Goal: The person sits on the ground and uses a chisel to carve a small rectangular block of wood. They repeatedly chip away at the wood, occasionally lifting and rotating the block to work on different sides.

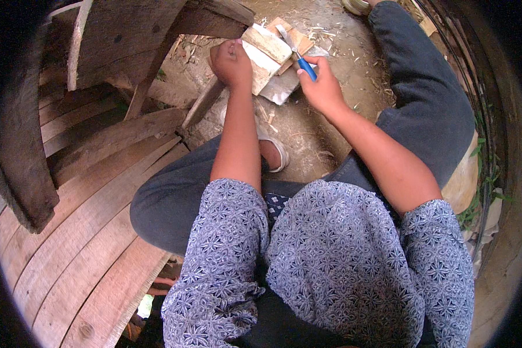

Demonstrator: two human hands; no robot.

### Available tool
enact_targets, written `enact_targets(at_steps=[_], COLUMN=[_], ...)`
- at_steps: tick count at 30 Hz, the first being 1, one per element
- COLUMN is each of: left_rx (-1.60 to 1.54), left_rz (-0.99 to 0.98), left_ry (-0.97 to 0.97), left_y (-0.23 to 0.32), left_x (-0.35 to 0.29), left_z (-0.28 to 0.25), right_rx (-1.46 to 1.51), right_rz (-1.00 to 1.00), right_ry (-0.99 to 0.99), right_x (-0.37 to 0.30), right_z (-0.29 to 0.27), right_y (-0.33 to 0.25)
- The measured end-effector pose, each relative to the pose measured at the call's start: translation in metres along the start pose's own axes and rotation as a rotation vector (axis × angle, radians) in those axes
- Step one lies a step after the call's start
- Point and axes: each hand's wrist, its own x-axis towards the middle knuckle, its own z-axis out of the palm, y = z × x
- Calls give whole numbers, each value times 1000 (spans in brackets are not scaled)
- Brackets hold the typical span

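Observation:
My right hand [323,87] grips the blue handle of a chisel [307,68]. Its metal blade points away from me, over small wooden boards on the ground. A pale wood block [267,43] lies on top of the pile, and a browner board [301,42] sits under the blade. Beneath them a grey flat piece [281,88] sticks out toward me. My left hand [232,62] is closed at the pile's left side, beside the end of a wooden beam. Whatever its curled fingers hold, if anything, is hidden.
Slatted wooden planks [93,261] stretch along my left, with a dark wooden frame [122,40] rising above them. A narrow wooden leg [203,105] stands near my left wrist. Wood shavings [325,35] litter the ground. Dark cables [478,87] run along the right.

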Motion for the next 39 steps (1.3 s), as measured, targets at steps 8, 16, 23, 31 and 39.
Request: enact_targets(at_steps=[8, 16, 23, 31, 39], left_rx=[-162, -513, -149, -134, -70], left_rz=[-19, -436, -95, 247, 336], left_ry=[-119, 149, -50, -113, -89], left_y=[3, -25, -4, -5, -12], left_x=[-3, 11, 3, -11, -9], left_z=[-13, 0, -19, -13, -5], right_rx=[80, -47, -45, 7, 30], right_rz=[-86, -57, -57, -99, -97], right_ry=[-51, -88, -70, -54, -70], right_x=[-29, -27, -20, -15, -15], right_z=[-5, 8, 10, 14, 11], right_y=[-19, -13, 0, 5, 2])
